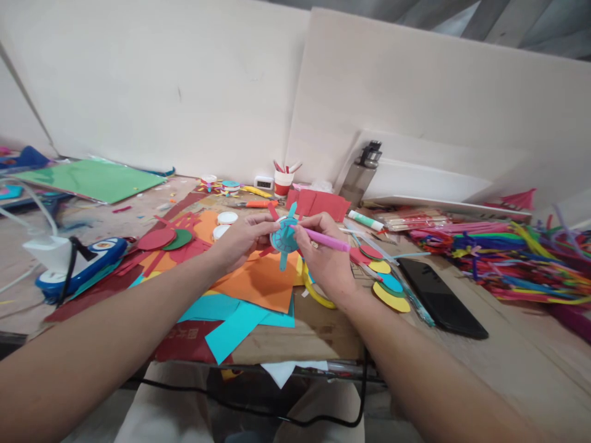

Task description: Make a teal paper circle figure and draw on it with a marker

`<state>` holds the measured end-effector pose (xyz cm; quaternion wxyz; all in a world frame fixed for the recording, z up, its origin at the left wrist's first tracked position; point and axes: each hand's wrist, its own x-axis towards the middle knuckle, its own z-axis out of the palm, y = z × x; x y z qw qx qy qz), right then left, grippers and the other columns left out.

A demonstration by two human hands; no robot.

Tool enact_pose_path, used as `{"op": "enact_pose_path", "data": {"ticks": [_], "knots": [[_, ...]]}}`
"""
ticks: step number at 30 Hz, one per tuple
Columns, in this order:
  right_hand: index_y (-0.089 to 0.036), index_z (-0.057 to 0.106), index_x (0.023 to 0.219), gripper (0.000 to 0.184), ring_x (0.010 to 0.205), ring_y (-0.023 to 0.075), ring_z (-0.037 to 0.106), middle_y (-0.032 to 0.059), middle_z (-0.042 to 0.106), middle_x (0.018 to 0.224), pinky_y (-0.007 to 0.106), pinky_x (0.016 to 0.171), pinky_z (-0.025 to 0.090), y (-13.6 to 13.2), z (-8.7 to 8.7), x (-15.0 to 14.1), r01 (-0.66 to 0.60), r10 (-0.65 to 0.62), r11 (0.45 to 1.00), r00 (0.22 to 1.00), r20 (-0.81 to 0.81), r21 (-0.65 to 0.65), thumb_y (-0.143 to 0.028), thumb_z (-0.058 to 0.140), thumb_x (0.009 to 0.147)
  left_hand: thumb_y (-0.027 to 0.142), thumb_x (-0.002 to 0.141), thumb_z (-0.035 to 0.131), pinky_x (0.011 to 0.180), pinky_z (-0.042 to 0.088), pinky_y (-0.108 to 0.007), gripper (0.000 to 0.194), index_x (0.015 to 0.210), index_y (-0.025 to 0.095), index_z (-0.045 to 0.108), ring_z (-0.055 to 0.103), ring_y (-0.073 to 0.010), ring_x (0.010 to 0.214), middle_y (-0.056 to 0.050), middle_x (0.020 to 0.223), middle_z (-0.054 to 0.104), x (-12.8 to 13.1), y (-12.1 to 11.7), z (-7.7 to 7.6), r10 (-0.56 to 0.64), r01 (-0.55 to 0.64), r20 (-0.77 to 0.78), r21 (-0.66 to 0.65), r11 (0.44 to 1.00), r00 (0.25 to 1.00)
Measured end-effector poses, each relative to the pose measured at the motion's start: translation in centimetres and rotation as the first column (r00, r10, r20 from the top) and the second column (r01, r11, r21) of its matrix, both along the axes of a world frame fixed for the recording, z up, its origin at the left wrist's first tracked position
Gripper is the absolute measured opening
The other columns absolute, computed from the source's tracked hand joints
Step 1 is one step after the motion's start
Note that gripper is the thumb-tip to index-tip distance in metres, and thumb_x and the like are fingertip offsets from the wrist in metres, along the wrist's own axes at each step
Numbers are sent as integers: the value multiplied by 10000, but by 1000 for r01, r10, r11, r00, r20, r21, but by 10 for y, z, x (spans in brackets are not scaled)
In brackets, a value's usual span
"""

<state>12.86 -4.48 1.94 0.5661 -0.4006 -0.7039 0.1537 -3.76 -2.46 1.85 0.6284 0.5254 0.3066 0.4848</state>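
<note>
Near the middle of the table my left hand (pixel 252 237) grips a round blue paper disc (pixel 285 237) at its left edge. Dark lines are drawn on the disc, and blue and red paper strips stick out around it. My right hand (pixel 325 252) is closed around a pink pen (pixel 327 240), its tip end at the disc's face. Below both hands lie orange paper sheets (pixel 258 283) and cut blue paper (pixel 235 326). Left of them are red and green paper circles (pixel 178 239) and two white round pieces (pixel 227 218).
A black phone (pixel 441 295) lies at the right, by bundled coloured pipe cleaners (pixel 498 252). Behind stand a bottle (pixel 360 175) and a cup of pens (pixel 283 183). A blue-and-white device (pixel 104 255) and white adapter (pixel 48 253) are left. A black cable (pixel 258 412) hangs below the table edge.
</note>
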Motion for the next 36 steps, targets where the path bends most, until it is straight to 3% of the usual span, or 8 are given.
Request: {"op": "enact_pose_path", "data": {"ticks": [28,36], "knots": [[-213,551,821,137,643,129,593,-5,639,736,276,589,492,0,-1,0,-2,2,1000,999,-47,-10,-329,609,863,337,729,734,589,443,-224,226,782,134,652,589,-104,614,-16,712,629,0,0,0,-6,6,-9,-13,1000,1000],[-223,554,839,143,670,143,623,2,652,753,292,605,510,1,-3,1,-15,12,999,997,-73,-33,-351,610,868,345,735,731,515,385,-218,223,768,139,652,575,-106,583,-17,681,613,0,1,-2,-19,19,-10,-11,1000,1000]]}}
